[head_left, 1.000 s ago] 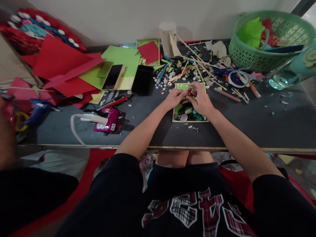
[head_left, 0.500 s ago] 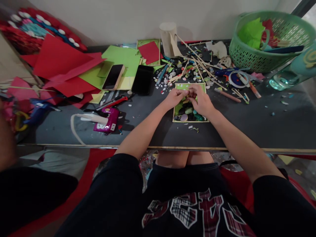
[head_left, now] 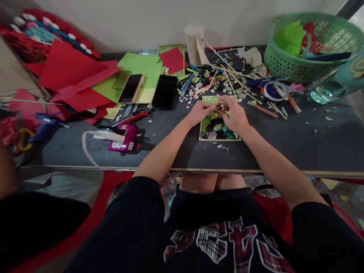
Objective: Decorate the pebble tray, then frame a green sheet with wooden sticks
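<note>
Seen from the wearer's head, two bare hands meet over a shallow frame (head_left: 224, 140) at the middle of a dark table (head_left: 284, 149), close to its near edge. The frame has pale stick edges and a green base, with smooth stones (head_left: 217, 127) in black, green and lilac grouped in its near part. The left hand (head_left: 202, 112) and right hand (head_left: 235, 116) come in from either side above the far part, fingers bent and fingertips drawn close together; whether they pinch something small between them cannot be told. Just beyond the frame lie loose pebbles (head_left: 203, 81) and scattered thin sticks (head_left: 227, 72). To the left are two phones (head_left: 131, 89) (head_left: 165, 91), a magenta socket block (head_left: 125, 139) and overlapping red paper (head_left: 71, 72). At the far right, a green basket (head_left: 292, 66) stands behind a clear-based bottle (head_left: 324, 93). Another person's arm (head_left: 7, 172) shows, blurred, at the left edge.
</note>
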{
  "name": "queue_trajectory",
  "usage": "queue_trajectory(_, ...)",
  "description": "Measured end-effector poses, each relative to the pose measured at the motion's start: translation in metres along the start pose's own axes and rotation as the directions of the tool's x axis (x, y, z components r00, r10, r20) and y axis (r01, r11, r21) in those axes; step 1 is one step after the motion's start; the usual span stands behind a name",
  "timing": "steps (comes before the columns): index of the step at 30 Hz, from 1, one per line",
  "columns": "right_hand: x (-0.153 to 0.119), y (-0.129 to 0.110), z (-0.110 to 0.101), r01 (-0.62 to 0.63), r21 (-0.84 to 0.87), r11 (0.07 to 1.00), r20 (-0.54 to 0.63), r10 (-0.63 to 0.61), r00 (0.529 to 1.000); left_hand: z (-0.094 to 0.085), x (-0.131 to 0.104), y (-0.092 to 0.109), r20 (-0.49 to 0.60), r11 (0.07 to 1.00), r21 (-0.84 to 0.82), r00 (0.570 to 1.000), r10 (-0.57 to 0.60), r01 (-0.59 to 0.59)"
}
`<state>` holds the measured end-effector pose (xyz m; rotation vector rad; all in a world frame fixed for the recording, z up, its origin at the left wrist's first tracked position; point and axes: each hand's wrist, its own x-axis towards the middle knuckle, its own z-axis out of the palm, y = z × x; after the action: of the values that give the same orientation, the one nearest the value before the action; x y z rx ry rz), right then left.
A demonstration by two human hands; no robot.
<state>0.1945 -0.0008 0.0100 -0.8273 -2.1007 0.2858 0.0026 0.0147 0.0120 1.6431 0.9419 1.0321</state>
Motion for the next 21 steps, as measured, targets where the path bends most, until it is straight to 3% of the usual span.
queue_trajectory(21, 0.0046, 0.0026, -0.0077, -0.066, 0.107, 0.992, 0.168, 0.048, 0.985, -0.0012, 0.0015, -0.0078, 0.068, 0.994, 0.092, 0.996, 0.054, -0.061)
